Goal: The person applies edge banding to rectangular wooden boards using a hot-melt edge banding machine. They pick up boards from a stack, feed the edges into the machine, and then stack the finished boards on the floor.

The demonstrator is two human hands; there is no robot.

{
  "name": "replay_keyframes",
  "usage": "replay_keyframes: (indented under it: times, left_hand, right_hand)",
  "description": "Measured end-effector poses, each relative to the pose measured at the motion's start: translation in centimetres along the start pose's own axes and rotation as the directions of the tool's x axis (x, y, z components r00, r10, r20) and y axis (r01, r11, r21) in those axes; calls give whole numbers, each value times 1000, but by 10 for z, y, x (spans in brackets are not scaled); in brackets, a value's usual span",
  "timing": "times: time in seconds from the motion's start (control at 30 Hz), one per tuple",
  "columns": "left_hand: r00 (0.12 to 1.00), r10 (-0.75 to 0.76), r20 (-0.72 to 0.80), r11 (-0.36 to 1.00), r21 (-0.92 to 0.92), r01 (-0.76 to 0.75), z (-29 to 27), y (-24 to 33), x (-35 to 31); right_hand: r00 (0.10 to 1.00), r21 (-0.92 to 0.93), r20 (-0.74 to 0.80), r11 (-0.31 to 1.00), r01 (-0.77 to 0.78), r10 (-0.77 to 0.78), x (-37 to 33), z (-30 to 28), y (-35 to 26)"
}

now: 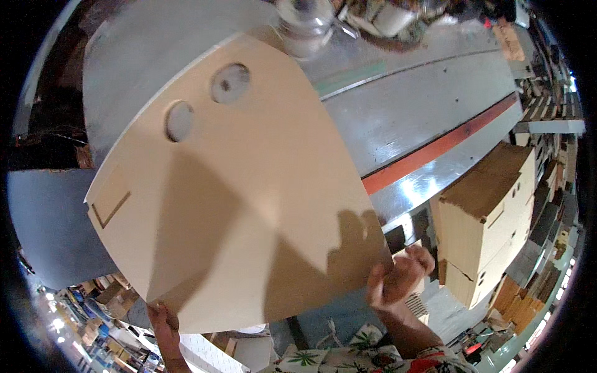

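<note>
A large light-brown board (267,161) fills the middle of the view, over a grey metal machine table. Two round holes pierce its far part, and an L-shaped slot shows near its left edge. My left hand (163,320) grips the board's near left corner, its thumb on the upper face and the other fingers mostly hidden. Beside the near right corner is my right hand (401,280), fingers bent and apart from the thumb, with nothing visible in it. Whether it touches the board's edge I cannot tell. Its shadow falls across the board.
The metal table (410,118) carries a red-orange strip (441,146) along its right part. A stack of cut boards (479,230) stands at the right. Metal machine parts (305,25) sit at the far edge. A dark grey panel (53,227) lies left of the board.
</note>
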State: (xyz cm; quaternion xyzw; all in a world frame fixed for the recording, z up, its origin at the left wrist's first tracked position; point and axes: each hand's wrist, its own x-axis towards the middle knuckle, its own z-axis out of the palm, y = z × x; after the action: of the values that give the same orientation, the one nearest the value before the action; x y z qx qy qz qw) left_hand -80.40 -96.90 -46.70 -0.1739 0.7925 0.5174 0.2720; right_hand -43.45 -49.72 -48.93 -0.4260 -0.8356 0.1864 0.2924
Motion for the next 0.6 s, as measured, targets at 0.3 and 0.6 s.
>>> replay_keyframes:
  times: [0.3,0.6]
  left_hand:
    - [999,39,24,998,55,-40,74,9,-31]
    - [995,-30,98,999,-20,32,109,11,-49]
  right_hand:
    - [974,319,221,940,-117,47,-75,22,-25]
    - [974,454,200,891,2,-104,-45,39,-24]
